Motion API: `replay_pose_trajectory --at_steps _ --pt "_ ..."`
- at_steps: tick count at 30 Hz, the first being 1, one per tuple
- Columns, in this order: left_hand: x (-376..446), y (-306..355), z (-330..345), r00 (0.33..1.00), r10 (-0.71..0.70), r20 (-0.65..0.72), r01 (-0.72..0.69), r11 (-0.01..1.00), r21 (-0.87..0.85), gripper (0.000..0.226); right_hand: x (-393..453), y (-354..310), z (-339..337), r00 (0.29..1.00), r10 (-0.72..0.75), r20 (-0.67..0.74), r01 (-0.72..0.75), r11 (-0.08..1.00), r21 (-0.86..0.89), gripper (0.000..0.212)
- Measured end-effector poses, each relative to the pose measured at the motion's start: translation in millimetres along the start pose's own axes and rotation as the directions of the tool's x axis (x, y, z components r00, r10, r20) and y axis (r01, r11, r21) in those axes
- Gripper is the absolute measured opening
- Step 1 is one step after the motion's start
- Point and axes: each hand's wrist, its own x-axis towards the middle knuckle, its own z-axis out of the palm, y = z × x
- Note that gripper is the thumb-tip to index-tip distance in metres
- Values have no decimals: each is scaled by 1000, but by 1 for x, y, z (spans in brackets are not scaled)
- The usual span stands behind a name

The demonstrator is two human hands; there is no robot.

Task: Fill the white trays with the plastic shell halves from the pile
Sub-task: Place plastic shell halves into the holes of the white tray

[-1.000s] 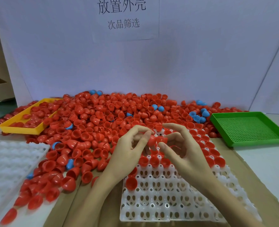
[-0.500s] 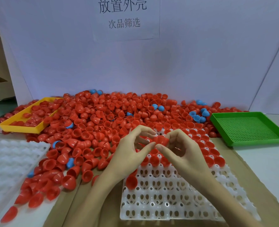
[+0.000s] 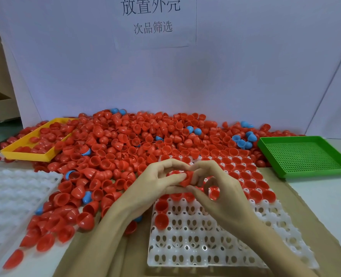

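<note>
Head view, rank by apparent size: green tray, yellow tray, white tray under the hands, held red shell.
1. white tray, nearest the camera
2. green tray
3. yellow tray, partly buried, so unsure against green
4. red shell

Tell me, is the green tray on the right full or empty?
Empty. The green tray shows only its bare perforated floor; the red shells of the pile stop outside its left rim.

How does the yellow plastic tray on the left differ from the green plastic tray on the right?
The yellow plastic tray holds red shell halves; the green plastic tray holds none. The pile spills over the yellow tray's far edge; the green tray sits beside the pile. The green tray's floor is perforated; the yellow tray's floor is covered. Both are shallow and rectangular.
</note>
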Motion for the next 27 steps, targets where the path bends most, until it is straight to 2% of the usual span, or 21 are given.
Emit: replay_pose_trajectory --at_steps 2,5,6,8,10,12,13,15,18,22,24,27 --pt "0 0 -2 1000 -7 11 7 1000 -16 19 1 0 0 1000 15 -7 -14 1000 22 48" --pt "0 -2 -1 1000 -25 19 26 999 -30 19 1 -1 -1 998 46 -34 -44 997 68 41" --pt "0 -2 -1 1000 -27 10 27 1000 4 16 1 0 -1 997 59 -44 -55 995 78 38" --pt "-1 0 -3 1000 7 -30 -1 983 184 11 2 0 -3 994 83 -73 -78 994 78 35" --pt "-2 0 -7 995 88 -39 -60 885 461 11 3 1 -6 987 121 -105 -112 990 90 34" --pt "-4 0 -10 987 154 43 -137 678 722 14 4 2 -10 979 151 -136 -135 984 117 34" --pt "-6 -1 -10 983 154 97 -171 596 784 15 5 3 -11 976 162 -146 -144 982 126 34" --pt "-9 -2 -10 984 98 152 -181 546 818 14 5 5 -13 970 187 -154 -167 977 134 35" --pt "-11 0 -8 987 -22 159 -123 538 834 13 4 7 -13 964 215 -158 -195 972 133 38" --pt "-15 4 -8 982 -107 159 -79 532 843 15 3 9 -13 960 227 -162 -206 969 136 39" --pt "-16 6 -9 979 -121 163 -73 542 837 15 4 9 -12 961 229 -158 -207 968 142 38" --pt "-14 4 -13 985 -61 161 -95 585 805 7 3 10 -11 962 233 -145 -212 967 143 38"
